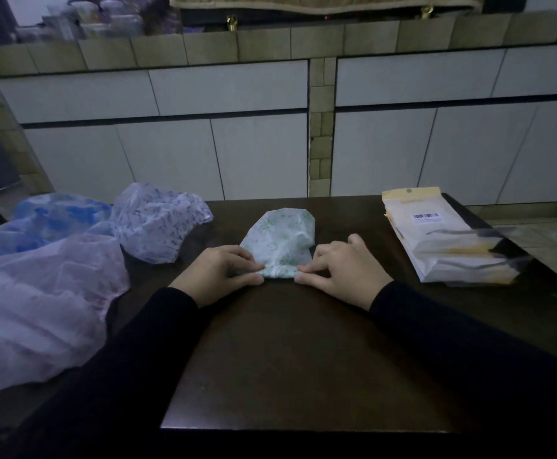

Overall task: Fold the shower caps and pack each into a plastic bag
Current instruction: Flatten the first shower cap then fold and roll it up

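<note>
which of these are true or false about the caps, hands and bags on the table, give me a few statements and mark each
1. Both hands pinch the near edge of the green cap. True: the left hand and the right hand hold its two near corners.
2. The bags lie to the left of the green cap. False: they are stacked on its right.
3. The green cap is already inside a bag. False: it lies bare on the table.
4. Other caps are piled on the left. True.
5. The right hand holds a bag. False: it pinches the green cap.

Dim room, dark table [303, 359], tiled wall [237, 91]
</note>
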Demonstrator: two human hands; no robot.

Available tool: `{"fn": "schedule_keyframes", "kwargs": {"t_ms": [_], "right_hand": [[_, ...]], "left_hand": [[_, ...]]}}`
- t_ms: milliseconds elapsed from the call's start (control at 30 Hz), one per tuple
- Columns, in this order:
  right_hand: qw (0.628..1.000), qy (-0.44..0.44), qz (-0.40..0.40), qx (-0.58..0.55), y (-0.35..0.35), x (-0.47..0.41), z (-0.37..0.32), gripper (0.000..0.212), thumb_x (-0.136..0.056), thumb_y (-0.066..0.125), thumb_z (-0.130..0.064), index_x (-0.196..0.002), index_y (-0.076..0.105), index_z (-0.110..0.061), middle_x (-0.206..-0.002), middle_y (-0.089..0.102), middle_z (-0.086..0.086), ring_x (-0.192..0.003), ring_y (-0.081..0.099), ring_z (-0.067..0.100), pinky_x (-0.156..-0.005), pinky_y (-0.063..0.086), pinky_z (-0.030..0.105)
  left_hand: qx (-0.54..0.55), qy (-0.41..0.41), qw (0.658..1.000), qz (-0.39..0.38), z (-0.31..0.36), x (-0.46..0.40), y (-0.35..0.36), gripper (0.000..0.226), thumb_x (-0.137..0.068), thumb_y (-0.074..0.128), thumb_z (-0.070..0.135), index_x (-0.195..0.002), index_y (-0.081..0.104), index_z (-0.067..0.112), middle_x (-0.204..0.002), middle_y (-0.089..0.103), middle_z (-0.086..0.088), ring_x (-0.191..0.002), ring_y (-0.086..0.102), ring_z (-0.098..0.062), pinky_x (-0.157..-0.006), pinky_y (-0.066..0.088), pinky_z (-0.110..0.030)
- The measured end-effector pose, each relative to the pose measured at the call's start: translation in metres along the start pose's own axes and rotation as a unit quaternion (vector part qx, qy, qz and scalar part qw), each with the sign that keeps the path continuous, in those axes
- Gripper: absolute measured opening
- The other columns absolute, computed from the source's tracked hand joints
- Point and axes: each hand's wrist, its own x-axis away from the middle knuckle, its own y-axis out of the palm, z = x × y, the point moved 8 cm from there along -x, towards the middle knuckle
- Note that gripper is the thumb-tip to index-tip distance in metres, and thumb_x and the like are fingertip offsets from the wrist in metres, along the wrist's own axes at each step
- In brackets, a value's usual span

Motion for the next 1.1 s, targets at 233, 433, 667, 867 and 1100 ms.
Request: {"fn": "schedule_keyframes", "kwargs": {"t_ms": [233, 433, 667, 867, 1100], "right_hand": [[0.990, 0.015, -0.062, -0.129, 0.002, -0.003, 0.005, 0.033, -0.092, 0.053, -0.049, -0.107, 0.072, -0.028, -0.073, 0.052, -0.024, -0.071, 0.051, -0.002, -0.081, 0.033, 0.021], [0.963, 0.124, -0.105, -0.214, 0.020, -0.009, 0.017, 0.033, -0.093, 0.051, -0.052, -0.101, 0.071, -0.027, -0.096, 0.067, -0.011, -0.085, 0.059, 0.005, -0.091, 0.048, 0.033], [0.969, 0.153, -0.101, -0.168, 0.024, -0.012, 0.020, 0.035, -0.096, 0.045, -0.052, -0.109, 0.068, -0.027, -0.110, 0.065, -0.009, -0.099, 0.058, 0.009, -0.103, 0.039, 0.042], [0.983, 0.152, -0.045, -0.091, 0.018, -0.013, 0.016, 0.033, -0.096, 0.046, -0.051, -0.110, 0.067, -0.030, -0.108, 0.067, -0.010, -0.098, 0.060, 0.010, -0.104, 0.031, 0.039], [0.992, 0.077, 0.096, -0.025, -0.001, -0.008, 0.007, 0.020, -0.091, 0.053, -0.051, -0.099, 0.066, -0.037, -0.100, 0.056, -0.014, -0.092, 0.051, 0.007, -0.087, 0.040, 0.034]], "left_hand": [[0.028, -0.025, 0.999, 0.003, 0.005, 0.009, -0.007, 0.027, -0.081, 0.064, 0.049, -0.094, 0.077, 0.028, -0.089, 0.068, 0.018, -0.085, 0.062, 0.006, -0.074, 0.047, -0.011], [0.027, -0.072, 0.997, 0.019, -0.002, 0.006, -0.006, 0.013, -0.085, 0.064, 0.046, -0.084, 0.071, 0.035, -0.080, 0.065, 0.023, -0.080, 0.060, 0.008, -0.068, 0.040, -0.009], [0.026, -0.089, 0.995, 0.030, -0.004, 0.004, -0.006, 0.012, -0.084, 0.066, 0.045, -0.082, 0.071, 0.034, -0.084, 0.068, 0.018, -0.082, 0.062, 0.006, -0.070, 0.042, -0.008], [0.027, -0.131, 0.991, 0.027, -0.010, 0.001, -0.004, 0.019, -0.082, 0.070, 0.046, -0.086, 0.074, 0.028, -0.090, 0.070, 0.011, -0.088, 0.061, 0.001, -0.077, 0.044, -0.017], [-0.118, 0.036, 0.983, 0.134, 0.021, 0.003, -0.015, 0.014, -0.079, 0.075, 0.037, -0.090, 0.073, 0.029, -0.094, 0.058, 0.011, -0.083, 0.045, -0.007, -0.069, 0.048, -0.030]]}}
